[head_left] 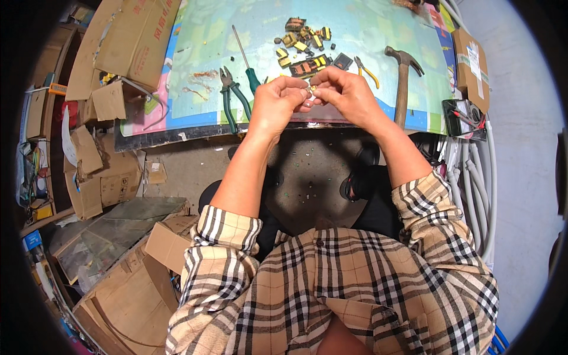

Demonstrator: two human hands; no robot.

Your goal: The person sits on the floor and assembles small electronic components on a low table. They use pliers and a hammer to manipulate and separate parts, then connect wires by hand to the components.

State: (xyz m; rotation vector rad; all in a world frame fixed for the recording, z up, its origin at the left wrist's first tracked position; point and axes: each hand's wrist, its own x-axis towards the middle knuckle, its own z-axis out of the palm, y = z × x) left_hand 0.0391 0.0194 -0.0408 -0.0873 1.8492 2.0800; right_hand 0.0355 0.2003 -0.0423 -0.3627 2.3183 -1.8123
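Observation:
My left hand (277, 105) and my right hand (345, 94) meet above the near edge of the table. Their fingertips pinch a small yellowish piece (313, 88), mostly hidden by the fingers. Just beyond them lies a black part with copper and yellow windings (310, 65), and behind it a heap of small yellow-and-black coils (302, 40). Left of my left hand rest a green-handled screwdriver (252, 78) and green-handled pliers (232, 97). To the right of my right hand are yellow-handled cutters (368, 72) and a claw hammer (402, 83).
Thin copper wire scraps (201, 80) lie on the table's left. Cardboard boxes (133, 44) crowd the left side, one overlapping the tabletop. A brown carton (471, 71) and a black tray with test leads (461, 118) stand at the right edge. Grey pipes (476, 189) run along the wall.

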